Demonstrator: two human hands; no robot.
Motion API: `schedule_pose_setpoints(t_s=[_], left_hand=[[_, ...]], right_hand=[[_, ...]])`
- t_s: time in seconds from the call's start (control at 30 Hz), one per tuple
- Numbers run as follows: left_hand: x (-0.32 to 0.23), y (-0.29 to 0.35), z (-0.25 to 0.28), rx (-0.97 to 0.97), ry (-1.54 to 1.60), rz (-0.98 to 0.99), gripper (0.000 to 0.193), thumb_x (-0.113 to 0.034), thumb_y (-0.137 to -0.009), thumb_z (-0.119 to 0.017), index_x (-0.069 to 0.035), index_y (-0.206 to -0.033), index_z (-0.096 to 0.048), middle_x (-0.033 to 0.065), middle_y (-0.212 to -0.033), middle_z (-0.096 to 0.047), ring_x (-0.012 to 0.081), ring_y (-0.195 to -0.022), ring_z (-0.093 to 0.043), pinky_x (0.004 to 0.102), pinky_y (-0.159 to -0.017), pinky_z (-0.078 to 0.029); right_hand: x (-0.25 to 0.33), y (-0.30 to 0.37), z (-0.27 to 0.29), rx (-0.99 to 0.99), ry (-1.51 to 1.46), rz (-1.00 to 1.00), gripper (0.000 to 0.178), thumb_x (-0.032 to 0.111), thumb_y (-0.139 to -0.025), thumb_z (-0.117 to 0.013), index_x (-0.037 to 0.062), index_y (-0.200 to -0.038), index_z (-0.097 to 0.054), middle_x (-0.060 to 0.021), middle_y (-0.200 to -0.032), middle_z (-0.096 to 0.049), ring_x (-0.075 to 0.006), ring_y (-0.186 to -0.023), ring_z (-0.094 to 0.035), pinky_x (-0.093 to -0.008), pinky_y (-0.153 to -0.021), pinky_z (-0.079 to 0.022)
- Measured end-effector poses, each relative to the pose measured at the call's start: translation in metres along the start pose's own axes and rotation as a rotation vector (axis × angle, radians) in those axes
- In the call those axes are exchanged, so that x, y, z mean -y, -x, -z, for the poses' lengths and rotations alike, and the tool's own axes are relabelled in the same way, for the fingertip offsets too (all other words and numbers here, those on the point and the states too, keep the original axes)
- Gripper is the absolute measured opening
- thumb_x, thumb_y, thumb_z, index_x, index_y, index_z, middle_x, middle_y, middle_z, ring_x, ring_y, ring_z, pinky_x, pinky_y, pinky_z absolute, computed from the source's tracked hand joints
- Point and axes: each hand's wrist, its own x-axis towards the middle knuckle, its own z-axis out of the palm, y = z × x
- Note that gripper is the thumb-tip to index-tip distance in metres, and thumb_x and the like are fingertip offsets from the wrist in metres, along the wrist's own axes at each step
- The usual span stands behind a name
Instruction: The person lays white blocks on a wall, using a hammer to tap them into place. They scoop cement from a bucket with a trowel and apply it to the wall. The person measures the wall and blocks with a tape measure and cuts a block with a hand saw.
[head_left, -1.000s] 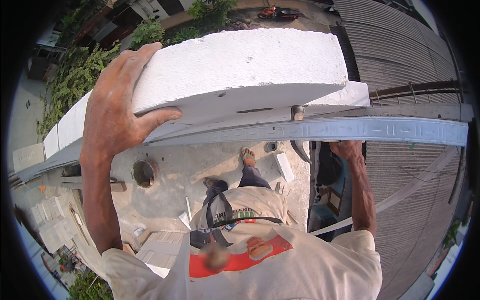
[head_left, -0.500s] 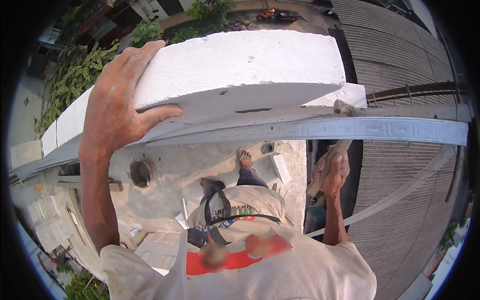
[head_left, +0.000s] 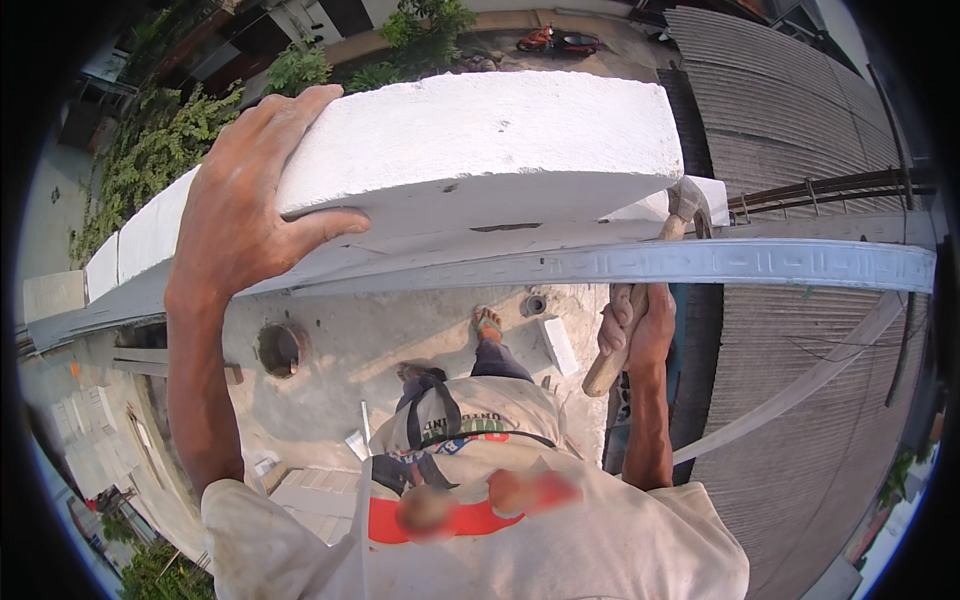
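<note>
The left hand (head_left: 240, 215) grips the white block (head_left: 480, 135); the right hand (head_left: 638, 325) clasps a hammer (head_left: 640, 300) behind the metal rail (head_left: 700, 262).

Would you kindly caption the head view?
Left hand steadies white block; right hand grips hammer beneath it.

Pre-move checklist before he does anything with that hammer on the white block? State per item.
1. Left hand on the white block: palm over the near end, thumb underneath. Ok.
2. Right hand grip on the hammer: closed around the wooden handle, head up by the block's far end. Ok.
3. Block seated on the row of blocks: near end looks raised above it. Not ok.
4. Metal rail clear of the hammer: handle crosses it. Cannot tell.
5. Footing: sandalled foot on the concrete slab; other foot hidden. Cannot tell.
</note>
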Motion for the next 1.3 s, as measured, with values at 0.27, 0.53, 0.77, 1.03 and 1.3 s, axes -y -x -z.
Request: schedule_pose_setpoints(t_s=[0.27, 0.53, 0.77, 1.03, 1.3], left_hand=[[0.005, 0.002, -0.003, -0.057, -0.026, -0.032, 0.1, -0.061, -0.072, -0.091, -0.011, -0.152, -0.057, 0.0156, -0.133, -0.067, 0.0368, -0.123, -0.063, 0.048, -0.107, -0.051], [0.047, 0.053, 0.018, -0.154, -0.013, -0.03, 0.095, -0.051, -0.075, -0.092, -0.009, -0.153, -0.057, 0.0174, -0.146, -0.063, 0.0364, -0.136, -0.057, 0.0471, -0.121, -0.041], [0.175, 0.198, 0.081, -0.049, -0.131, 0.328, 0.092, -0.02, -0.071, -0.092, -0.018, -0.156, -0.055, 0.0111, -0.157, -0.056, 0.0336, -0.146, -0.049, 0.0474, -0.128, -0.038], [0.248, 0.223, 0.079, -0.029, 0.036, 0.196, 0.091, -0.019, -0.064, -0.096, -0.014, -0.148, -0.061, 0.0097, -0.143, -0.065, 0.0317, -0.132, -0.062, 0.0451, -0.12, -0.049], [0.261, 0.213, 0.09, 0.272, 0.084, 0.284, 0.098, -0.039, -0.076, -0.09, -0.014, -0.159, -0.045, 0.0173, -0.157, -0.05, 0.0379, -0.143, -0.049, 0.049, -0.122, -0.042]], right_hand=[[0.001, 0.011, -0.004, 0.105, 0.146, -0.009, 0.042, 0.048, -0.115, -0.043, 0.0073, -0.107, -0.051, -0.0027, -0.064, -0.045, -0.0139, -0.036, -0.042, -0.031, -0.03, -0.038], [-0.049, 0.058, 0.026, -0.125, 0.244, 0.246, 0.035, 0.041, -0.112, -0.056, 0.0063, -0.109, -0.051, -0.0039, -0.065, -0.048, -0.0139, -0.039, -0.045, -0.0304, -0.034, -0.043], [-0.106, 0.143, 0.041, 0.064, 0.563, 0.106, 0.034, 0.033, -0.103, -0.073, 0.006, -0.107, -0.053, 0.0012, -0.066, -0.051, -0.0084, -0.046, -0.05, -0.0266, -0.039, -0.041], [-0.126, 0.109, -0.132, 0.613, 1.307, 0.884, 0.051, 0.008, -0.091, -0.077, 0.0024, -0.139, -0.061, -0.0119, -0.083, -0.064, -0.0253, -0.063, -0.067, -0.0375, -0.061, -0.058], [-0.14, 0.06, -0.28, 1.009, 2.052, 1.299, 0.084, 0.008, -0.088, -0.074, 0.0491, -0.156, -0.049, -0.0065, -0.114, -0.059, -0.024, -0.104, -0.067, -0.0414, -0.089, -0.065]])
